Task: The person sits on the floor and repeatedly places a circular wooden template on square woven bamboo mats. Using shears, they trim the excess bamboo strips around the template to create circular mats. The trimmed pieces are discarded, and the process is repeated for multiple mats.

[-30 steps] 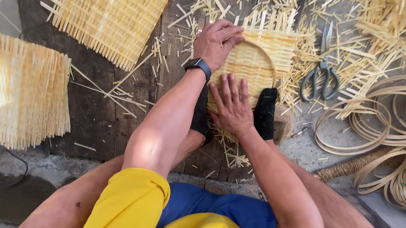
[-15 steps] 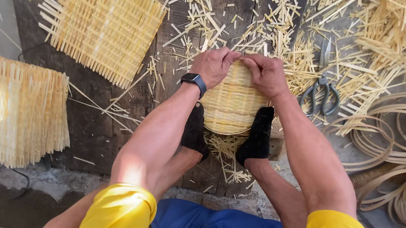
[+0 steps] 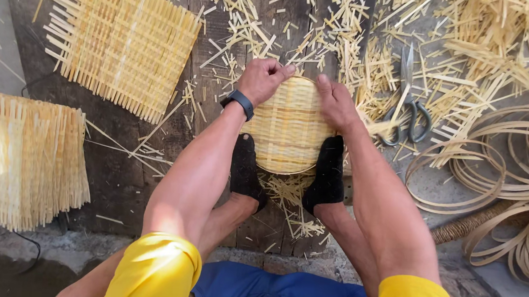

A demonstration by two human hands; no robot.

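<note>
A round woven bamboo tray (image 3: 288, 128) lies on dark wooden boards, pinned at its sides by my two feet in black socks (image 3: 247, 169). My left hand (image 3: 262, 79), with a black watch on the wrist, grips the tray's far rim at the upper left. My right hand (image 3: 336, 102) presses on the far rim at the upper right, fingers curled over the edge. My forearms run down both sides of the tray.
Scissors (image 3: 407, 112) lie right of the tray among loose bamboo offcuts (image 3: 349, 29). A square woven mat (image 3: 122, 40) sits at upper left, a stack of mats (image 3: 18, 157) at left. Coiled bamboo hoops (image 3: 513, 180) lie at right.
My right hand has moved from the tray's near side up to its far rim beside my left hand. Both feet now clamp the tray, and the view has shifted closer.
</note>
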